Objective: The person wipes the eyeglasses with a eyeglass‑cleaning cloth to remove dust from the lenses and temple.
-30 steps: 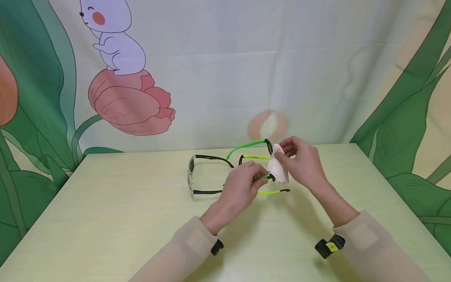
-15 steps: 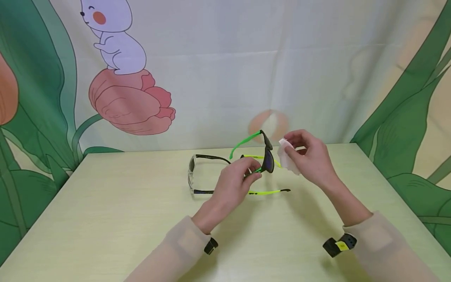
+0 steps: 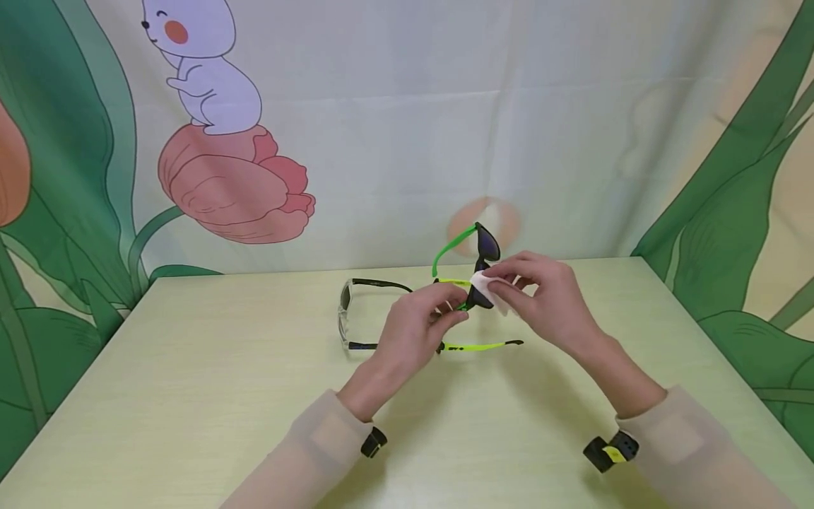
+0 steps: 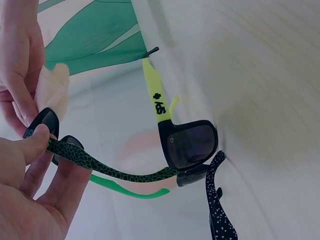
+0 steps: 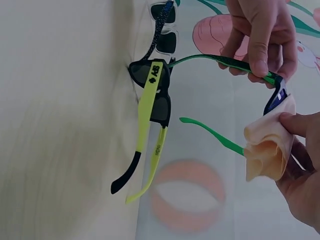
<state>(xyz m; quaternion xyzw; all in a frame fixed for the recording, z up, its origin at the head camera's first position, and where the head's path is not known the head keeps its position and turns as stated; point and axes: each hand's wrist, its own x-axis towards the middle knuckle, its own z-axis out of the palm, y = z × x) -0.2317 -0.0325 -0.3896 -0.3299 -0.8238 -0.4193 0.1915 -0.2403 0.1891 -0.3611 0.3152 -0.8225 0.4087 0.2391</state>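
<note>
My left hand (image 3: 420, 329) pinches one temple of the green and black sunglasses (image 3: 488, 244), held up above the table with the lenses toward the right. That temple shows a black and green crackle pattern (image 4: 120, 173) in the left wrist view. Between the thumb and fingers of my right hand (image 3: 553, 300) is a pale pink cloth (image 3: 486, 284), which lies against the lens nearer my left hand. The right wrist view shows the cloth (image 5: 270, 140) folded over the front of the frame, hiding much of the lenses.
Below and behind the hands, sunglasses with yellow temples (image 3: 477, 347) rest on the table (image 3: 222, 396). Left of them lie clear-framed sunglasses (image 3: 344, 318) with dark temples, partly behind my left hand. A printed curtain (image 3: 381, 141) hangs along the table's back edge.
The cloth came away from the green sunglasses to the right, then returned onto the lens. My left hand has shifted slightly left, and the sunglasses are turned so their lenses show more.
</note>
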